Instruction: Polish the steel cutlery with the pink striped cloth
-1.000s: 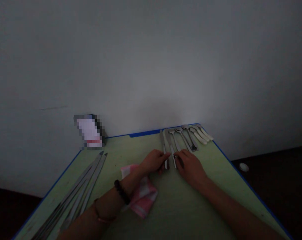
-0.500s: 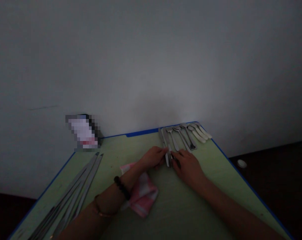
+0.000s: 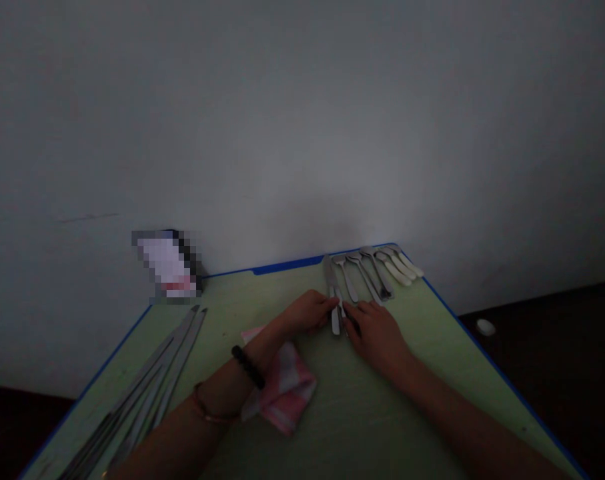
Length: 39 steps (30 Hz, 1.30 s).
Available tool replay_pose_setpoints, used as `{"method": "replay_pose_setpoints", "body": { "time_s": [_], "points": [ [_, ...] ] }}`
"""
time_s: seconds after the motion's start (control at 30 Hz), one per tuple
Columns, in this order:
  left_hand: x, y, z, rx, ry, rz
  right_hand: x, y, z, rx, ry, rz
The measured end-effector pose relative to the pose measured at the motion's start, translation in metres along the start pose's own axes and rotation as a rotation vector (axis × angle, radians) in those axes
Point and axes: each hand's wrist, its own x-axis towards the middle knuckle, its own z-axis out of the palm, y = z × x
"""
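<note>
Two table knives [image 3: 331, 280] lie side by side at the left end of a row of cutlery, blades toward the wall and handles toward me. My left hand [image 3: 311, 312] is closed, thumb and fingers pinching the handles from the left. Against their right side, my right hand [image 3: 375, 330] has its fingers curled onto a handle; its fingertips are partly hidden. Beside the knives are a fork [image 3: 346, 277], several metal spoons [image 3: 379, 270] and white-handled pieces [image 3: 399, 267]. Under my left forearm lies a crumpled pink-and-white cloth [image 3: 289, 393].
Several long knives [image 3: 177, 363] lie at the left of the green table [image 3: 372, 427], partly behind my left arm. A blurred-out phone-like object [image 3: 165, 263] leans against the wall at the back left. A small white object [image 3: 485, 327] sits on the dark floor to the right.
The left table knife has shifted right, so the two knives now lie close together with blades overlapping. My left hand has moved slightly right with it; my right hand is almost unchanged.
</note>
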Motion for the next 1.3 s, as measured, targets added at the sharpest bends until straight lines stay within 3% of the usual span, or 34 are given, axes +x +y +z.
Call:
{"method": "replay_pose_setpoints", "body": {
  "time_s": [0.47, 0.7, 1.0, 1.17, 1.3],
  "points": [
    [0.009, 0.012, -0.006, 0.359, 0.061, -0.063, 0.0, 0.0, -0.001, -0.024, -0.02, -0.012],
    [0.006, 0.011, 0.002, 0.572, 0.22, -0.048, 0.001, 0.001, -0.002, -0.039, -0.047, -0.028],
    [-0.021, -0.009, -0.008, 0.611, 0.329, 0.274, -0.001, 0.0, -0.008, -0.008, -0.059, -0.031],
    [-0.028, -0.027, -0.001, 0.626, 0.25, 0.433, -0.003, 0.003, -0.012, -0.009, -0.11, -0.085],
    [-0.026, -0.029, 0.003, 0.637, 0.235, 0.447, -0.003, 0.002, -0.012, -0.031, -0.128, -0.098]
  ]
}}
